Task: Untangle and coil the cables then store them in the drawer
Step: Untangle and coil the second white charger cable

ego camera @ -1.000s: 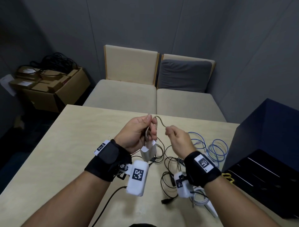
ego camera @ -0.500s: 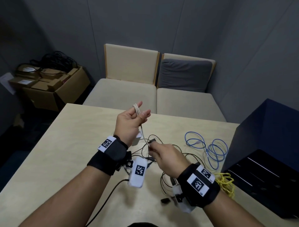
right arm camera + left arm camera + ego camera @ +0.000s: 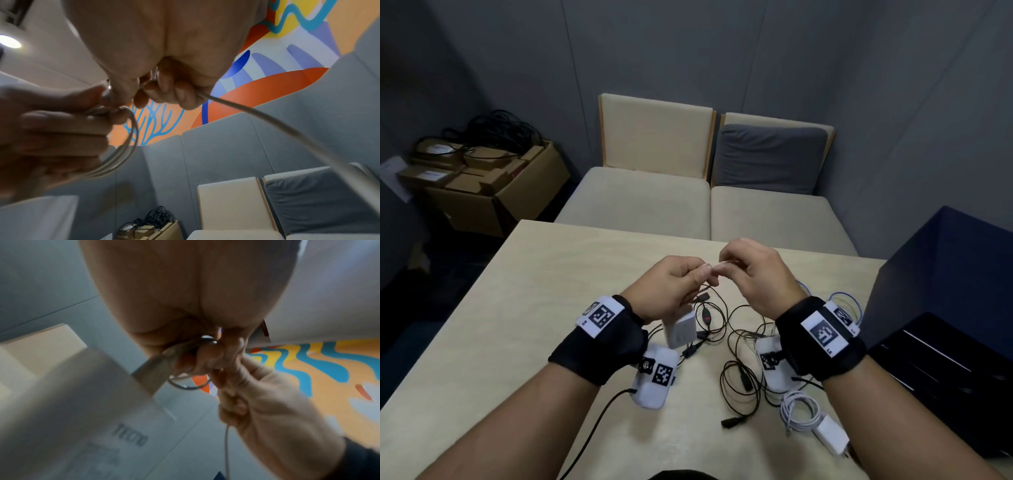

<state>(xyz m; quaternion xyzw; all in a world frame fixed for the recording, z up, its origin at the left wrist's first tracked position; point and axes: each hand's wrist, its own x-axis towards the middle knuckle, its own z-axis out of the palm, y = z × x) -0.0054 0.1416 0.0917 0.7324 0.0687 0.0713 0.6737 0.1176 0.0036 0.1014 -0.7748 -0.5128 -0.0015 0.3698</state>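
Note:
My left hand (image 3: 681,284) and right hand (image 3: 743,270) meet above the middle of the table, both holding a thin white charger cable (image 3: 257,116). The left hand grips several coiled loops (image 3: 121,155) of it, and its white charger block (image 3: 681,330) hangs below that hand. The right hand pinches the cable's loose end beside the left thumb (image 3: 213,353). A tangle of black cables (image 3: 736,346) lies on the table under my hands. A blue cable (image 3: 849,301) shows behind my right wrist. The dark drawer unit (image 3: 948,342) stands at the right.
A second white cable with its plug (image 3: 815,421) lies by my right forearm. The light wooden table (image 3: 517,325) ends at a beige sofa (image 3: 688,198). A cardboard box (image 3: 482,178) with black cables sits on the floor at the far left.
My right hand rose from low over the table up to the left hand, bringing the cable end with it. My left hand lowered and curled round the loops.

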